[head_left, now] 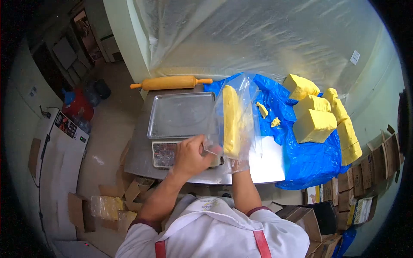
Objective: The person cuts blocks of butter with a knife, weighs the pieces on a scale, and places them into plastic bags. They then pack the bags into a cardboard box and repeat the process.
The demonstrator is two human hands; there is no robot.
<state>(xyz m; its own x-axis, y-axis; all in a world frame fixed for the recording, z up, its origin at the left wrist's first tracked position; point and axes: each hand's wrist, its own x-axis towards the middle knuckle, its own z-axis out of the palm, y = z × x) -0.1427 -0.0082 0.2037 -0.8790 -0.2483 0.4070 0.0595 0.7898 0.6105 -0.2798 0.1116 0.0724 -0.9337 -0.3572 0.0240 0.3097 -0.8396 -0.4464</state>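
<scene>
A long yellow block that looks like butter or margarine (231,122) lies inside a clear plastic bag (248,109), above the right part of the steel table. My left hand (193,155) is at the bag's lower left edge, fingers curled in on the plastic. My right hand (237,165) reaches the bag's near end; clear plastic covers its wrist, and the block and bag hide its fingers. Just left of the bag, a metal tray (183,114) rests on a scale (163,155), whose front panel is partly behind my left hand.
A wooden rolling pin (170,82) lies behind the tray. At right, blue plastic sheeting (301,165) bears several large yellow blocks (318,127) and small scraps (275,123). Cardboard boxes (307,221) stand on the floor at right, more at left. Clear sheeting (258,38) covers the wall.
</scene>
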